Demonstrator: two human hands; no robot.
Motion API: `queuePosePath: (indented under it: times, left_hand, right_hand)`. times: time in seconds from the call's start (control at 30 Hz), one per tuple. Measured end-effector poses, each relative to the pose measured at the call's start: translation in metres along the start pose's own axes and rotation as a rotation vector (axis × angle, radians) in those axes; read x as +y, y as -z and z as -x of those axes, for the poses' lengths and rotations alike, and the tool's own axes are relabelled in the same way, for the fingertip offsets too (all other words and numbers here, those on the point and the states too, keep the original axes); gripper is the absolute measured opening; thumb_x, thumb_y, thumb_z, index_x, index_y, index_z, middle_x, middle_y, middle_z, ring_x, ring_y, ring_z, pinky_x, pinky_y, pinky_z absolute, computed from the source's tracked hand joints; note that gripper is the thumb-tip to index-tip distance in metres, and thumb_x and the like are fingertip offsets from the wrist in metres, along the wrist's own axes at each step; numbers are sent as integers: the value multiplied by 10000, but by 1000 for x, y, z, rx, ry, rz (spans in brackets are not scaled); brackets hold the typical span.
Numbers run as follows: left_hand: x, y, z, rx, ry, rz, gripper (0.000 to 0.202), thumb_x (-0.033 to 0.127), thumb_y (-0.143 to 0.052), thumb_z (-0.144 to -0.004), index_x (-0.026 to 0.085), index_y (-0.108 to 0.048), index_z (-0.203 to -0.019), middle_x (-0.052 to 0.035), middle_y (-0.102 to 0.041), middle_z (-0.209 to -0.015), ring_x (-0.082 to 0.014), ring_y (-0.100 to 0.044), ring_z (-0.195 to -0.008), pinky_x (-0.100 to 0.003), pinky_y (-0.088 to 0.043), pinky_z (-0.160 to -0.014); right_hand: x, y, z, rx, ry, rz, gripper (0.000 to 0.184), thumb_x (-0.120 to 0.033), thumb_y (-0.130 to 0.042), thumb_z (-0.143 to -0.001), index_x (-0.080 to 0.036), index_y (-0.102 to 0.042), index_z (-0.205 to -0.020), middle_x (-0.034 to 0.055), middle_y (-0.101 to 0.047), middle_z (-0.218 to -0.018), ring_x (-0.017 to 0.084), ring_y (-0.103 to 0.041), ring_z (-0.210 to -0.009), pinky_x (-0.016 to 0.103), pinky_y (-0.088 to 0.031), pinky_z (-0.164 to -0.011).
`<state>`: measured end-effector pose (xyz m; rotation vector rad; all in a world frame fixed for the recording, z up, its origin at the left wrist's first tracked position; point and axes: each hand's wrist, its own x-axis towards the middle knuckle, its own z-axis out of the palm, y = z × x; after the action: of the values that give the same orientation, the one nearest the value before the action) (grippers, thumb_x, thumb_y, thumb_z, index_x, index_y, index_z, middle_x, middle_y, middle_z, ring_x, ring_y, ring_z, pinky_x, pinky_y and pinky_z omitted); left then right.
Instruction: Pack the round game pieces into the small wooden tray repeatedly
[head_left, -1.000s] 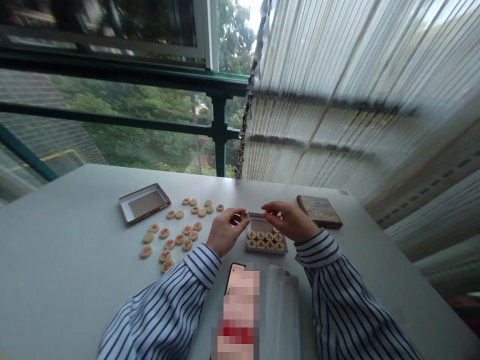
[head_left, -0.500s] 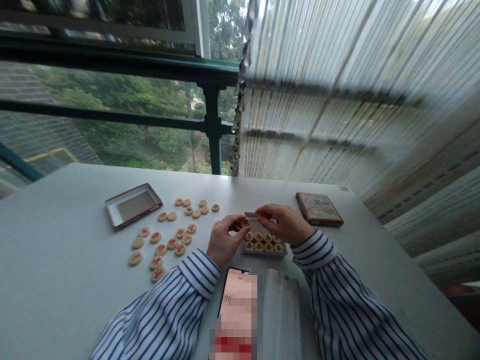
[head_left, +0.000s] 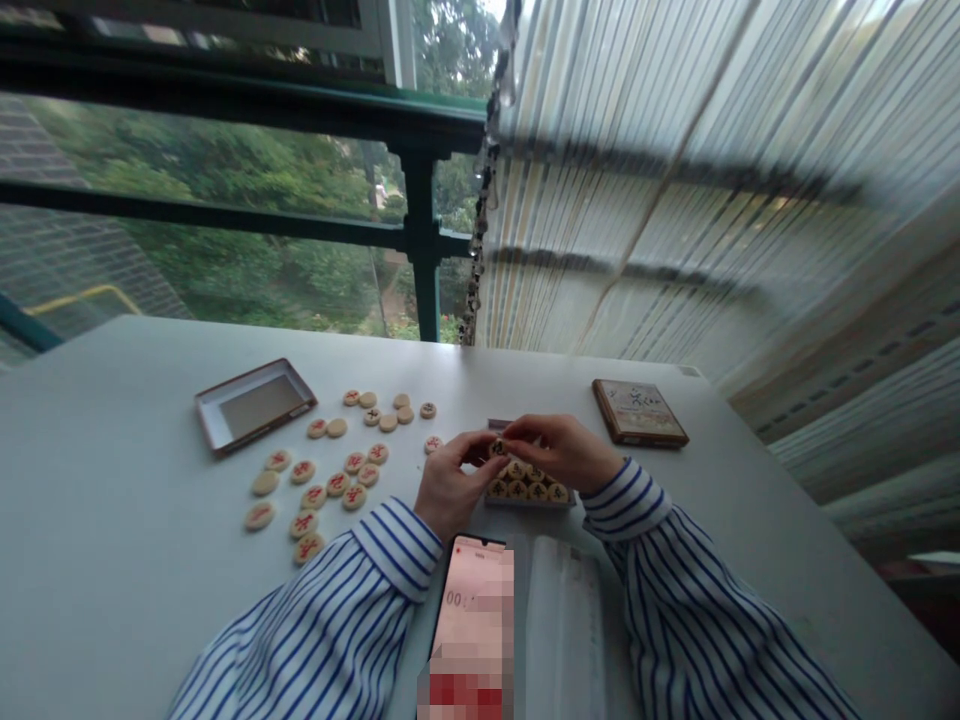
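Note:
A round wooden Chinese chess piece [head_left: 498, 449] with a dark character is pinched between the fingertips of my left hand [head_left: 454, 480]. From the other side, the closed fingers of my right hand [head_left: 566, 452] meet it as well. Both hands are over the shallow open box [head_left: 529, 503], where rows of pieces with black characters lie face up. Part of the box's far side is hidden behind my fingers. Just beyond my left hand a red-lettered piece [head_left: 433, 443] rests on the table.
Several loose pieces [head_left: 336, 484], mostly red-lettered and some blank side up, are spread on the left. Behind them lies an open box lid [head_left: 255, 408]. A decorated flat box [head_left: 640, 411] sits at right. Nearest me are a phone [head_left: 476, 590] and a translucent plastic case [head_left: 566, 620].
My right hand has moved left and its fingers now reach the piece in my left hand. A red-lettered piece beside my left hand has come into sight. The view has shifted slightly.

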<state>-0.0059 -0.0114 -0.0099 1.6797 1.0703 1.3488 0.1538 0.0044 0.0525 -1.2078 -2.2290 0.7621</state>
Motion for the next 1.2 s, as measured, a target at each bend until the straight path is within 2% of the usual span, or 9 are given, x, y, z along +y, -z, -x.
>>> queuePosePath:
  times: [0.33, 0.53, 0.7, 0.87, 1.0, 1.2]
  left_hand:
    - [1, -2, 1, 29, 61, 54, 207, 285, -627, -685, 156, -614, -846, -9, -616, -705, -101, -541, -619, -227, -463, -594]
    - [2, -2, 0, 27, 111, 133, 208, 312, -612, -699, 146, -636, -822, -39, -653, -745, -138, -591, -689, -277, -488, -675]
    - [4, -2, 0, 3, 167, 207, 218, 301, -574, -732, 138, -645, -857, -49, -669, -776, -143, -607, -717, -269, -492, -687]
    - [6, 0, -3, 12, 192, 243, 227, 301, -565, -736, 137, -643, -872, -40, -672, -750, -131, -608, -667, -257, -505, -644]
    - [8, 1, -4, 47, 201, 235, 214, 299, -583, -718, 126, -648, -827, -40, -674, -708, -129, -608, -628, -250, -505, -609]
    - [9, 2, -5, 70, 251, 265, 219, 305, -590, -711, 117, -634, -813, -39, -672, -717, -123, -605, -620, -235, -494, -579]
  right_hand:
    - [2, -1, -1, -25, -16, -69, 203, -276, -522, -770, -132, -634, -856, 34, -641, -729, 96, -549, -632, 207, -427, -573]
    - [4, -1, 0, -13, 6, -54, 183, -264, -527, -767, -141, -634, -851, 26, -642, -718, 92, -545, -614, 204, -420, -563]
    - [5, -1, 0, 4, 2, -34, 181, -258, -524, -766, -142, -629, -857, 26, -645, -719, 93, -547, -621, 204, -418, -571]
    - [4, 0, 1, 34, 33, 16, 166, -231, -511, -772, -150, -628, -856, 18, -636, -725, 81, -527, -610, 197, -413, -581]
    - [0, 0, 1, 8, 57, 51, 182, -221, -502, -775, -156, -614, -903, 13, -634, -726, 81, -538, -622, 192, -409, -580]
    - [-5, -2, 1, 41, 156, 277, 204, -290, -569, -737, -179, -610, -904, 36, -632, -777, 124, -554, -711, 239, -409, -654]
